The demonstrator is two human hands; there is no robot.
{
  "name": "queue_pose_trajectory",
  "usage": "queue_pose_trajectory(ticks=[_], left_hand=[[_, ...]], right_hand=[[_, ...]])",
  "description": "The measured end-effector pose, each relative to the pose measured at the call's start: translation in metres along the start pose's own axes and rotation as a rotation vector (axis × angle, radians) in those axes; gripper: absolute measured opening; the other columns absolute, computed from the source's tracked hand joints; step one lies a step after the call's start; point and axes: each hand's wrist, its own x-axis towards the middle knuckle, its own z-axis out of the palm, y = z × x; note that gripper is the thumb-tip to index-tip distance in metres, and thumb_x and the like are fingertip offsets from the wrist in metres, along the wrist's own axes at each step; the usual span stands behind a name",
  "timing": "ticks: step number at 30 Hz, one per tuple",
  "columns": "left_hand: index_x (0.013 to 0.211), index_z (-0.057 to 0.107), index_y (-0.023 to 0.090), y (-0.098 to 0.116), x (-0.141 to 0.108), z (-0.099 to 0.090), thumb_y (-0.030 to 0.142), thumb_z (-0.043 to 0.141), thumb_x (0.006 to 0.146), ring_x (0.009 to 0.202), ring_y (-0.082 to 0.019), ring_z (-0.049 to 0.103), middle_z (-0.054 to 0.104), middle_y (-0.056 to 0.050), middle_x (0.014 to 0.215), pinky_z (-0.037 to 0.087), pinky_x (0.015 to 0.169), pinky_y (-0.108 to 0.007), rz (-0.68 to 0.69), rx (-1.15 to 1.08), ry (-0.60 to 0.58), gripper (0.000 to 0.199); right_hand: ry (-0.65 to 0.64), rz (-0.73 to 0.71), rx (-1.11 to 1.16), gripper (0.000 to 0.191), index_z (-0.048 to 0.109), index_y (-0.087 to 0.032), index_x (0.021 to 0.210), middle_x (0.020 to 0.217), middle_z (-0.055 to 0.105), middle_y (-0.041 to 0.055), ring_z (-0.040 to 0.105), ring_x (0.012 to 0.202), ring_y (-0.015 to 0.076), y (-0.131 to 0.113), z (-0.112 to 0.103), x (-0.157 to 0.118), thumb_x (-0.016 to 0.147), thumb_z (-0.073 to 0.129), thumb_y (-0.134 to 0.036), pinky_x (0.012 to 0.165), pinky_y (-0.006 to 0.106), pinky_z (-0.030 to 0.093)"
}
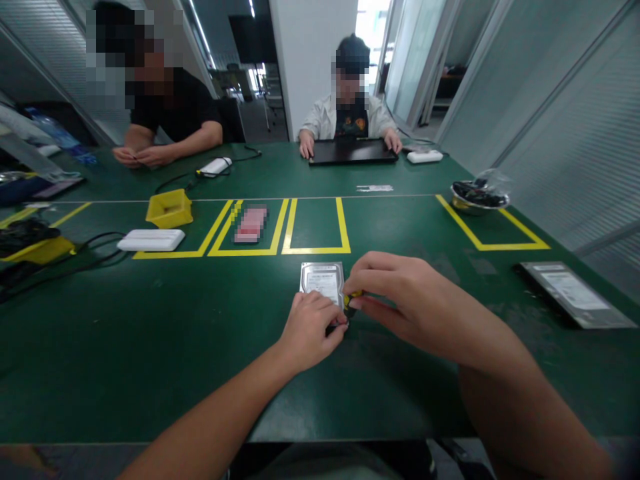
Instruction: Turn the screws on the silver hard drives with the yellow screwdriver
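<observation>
A silver hard drive with a white label lies flat on the green table, directly in front of me. My left hand lies over its near part and grips it, fingers curled on top and thumb by the near right corner. Closed fingertips of my right hand pinch a short yellow-and-black screwdriver at the drive's right edge. Most of this tool is hidden by the fingers, and its tip cannot be made out. The drive's near end is covered by my left hand.
Yellow tape marks rectangles on the table; a pink pack lies in one. Leftward are a yellow bin and a white power strip. Rightward are another drive-like metal unit and a bowl. Two people sit opposite.
</observation>
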Motion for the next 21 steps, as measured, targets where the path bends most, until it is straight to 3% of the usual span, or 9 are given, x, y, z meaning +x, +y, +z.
queue_pose_trajectory(ticks=[21], left_hand=[[0.078, 0.062, 0.022, 0.0010, 0.0007, 0.0003, 0.028, 0.065, 0.083, 0.090, -0.021, 0.056, 0.066, 0.000, 0.081, 0.030, 0.078, -0.039, -0.009, 0.022, -0.003, 0.009]], right_hand=[[0.019, -0.034, 0.018, 0.016, 0.066, -0.018, 0.097, 0.100, 0.063, 0.0027, 0.057, 0.087, 0.0123, -0.0002, 0.0004, 0.0006, 0.096, 0.051, -0.014, 0.076, 0.025, 0.042]])
